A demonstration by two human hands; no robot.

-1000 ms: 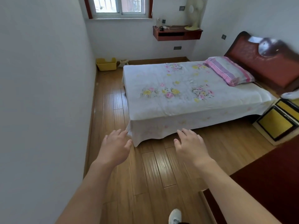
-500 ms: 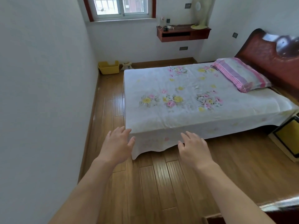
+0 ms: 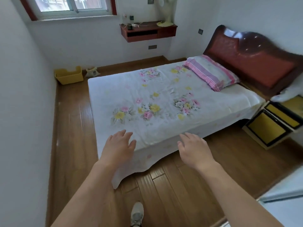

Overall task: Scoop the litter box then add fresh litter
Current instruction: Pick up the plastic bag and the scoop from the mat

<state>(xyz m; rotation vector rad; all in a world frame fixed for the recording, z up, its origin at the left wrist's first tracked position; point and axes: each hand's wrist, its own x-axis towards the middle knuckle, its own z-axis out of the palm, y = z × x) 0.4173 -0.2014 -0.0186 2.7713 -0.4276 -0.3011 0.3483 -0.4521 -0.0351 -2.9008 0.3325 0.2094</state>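
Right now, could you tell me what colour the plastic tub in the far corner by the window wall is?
Yellow; the plastic tub shows best in the head view.

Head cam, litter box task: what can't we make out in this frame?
- Yellow bin, far corner, head view: its inside is hidden by its own front wall and too distant; litter cannot be confirmed.
- Small pale object beside the bin: too small to identify.
- Scoop or litter bag: none identifiable.
- Nightstand: cut off by the right edge.
- Items on the wall shelf: too small.
- Left hand and right hand: open, empty; palms face away.
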